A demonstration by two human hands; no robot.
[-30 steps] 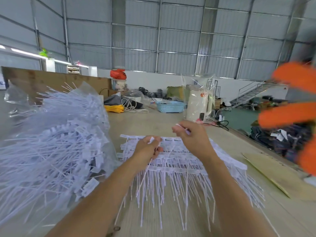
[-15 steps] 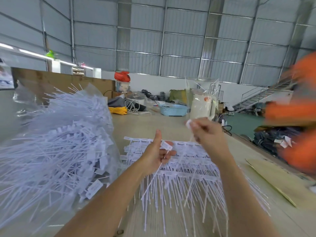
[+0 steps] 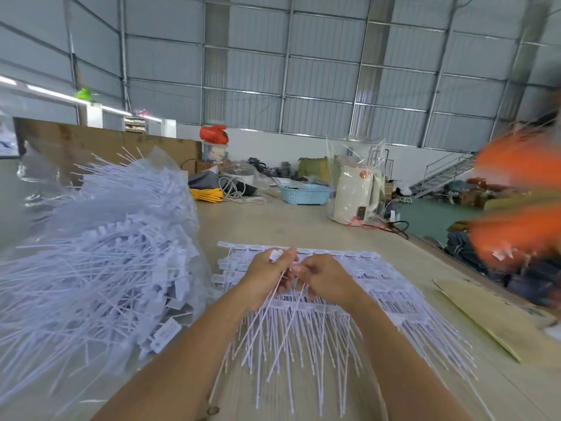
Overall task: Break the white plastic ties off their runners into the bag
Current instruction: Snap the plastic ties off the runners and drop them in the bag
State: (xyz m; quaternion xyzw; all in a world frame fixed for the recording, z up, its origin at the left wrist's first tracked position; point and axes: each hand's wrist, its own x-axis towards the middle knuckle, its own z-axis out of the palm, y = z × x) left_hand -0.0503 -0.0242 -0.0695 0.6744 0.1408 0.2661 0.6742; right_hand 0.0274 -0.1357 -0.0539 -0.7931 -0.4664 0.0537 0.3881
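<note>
Your left hand (image 3: 267, 278) grips a few loose ties (image 3: 274, 294), tails pointing back toward you. Your right hand (image 3: 326, 279) pinches into the stack of runners (image 3: 364, 287) beneath. The bag (image 3: 100, 253) lies to the left, nearer your left hand.

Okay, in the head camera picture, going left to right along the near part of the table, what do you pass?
Clear bag of loose ties → left hand, pinching a tie → right hand, fingers curled on the sheets of ties still on runners → brown cardboard sheet.
</note>
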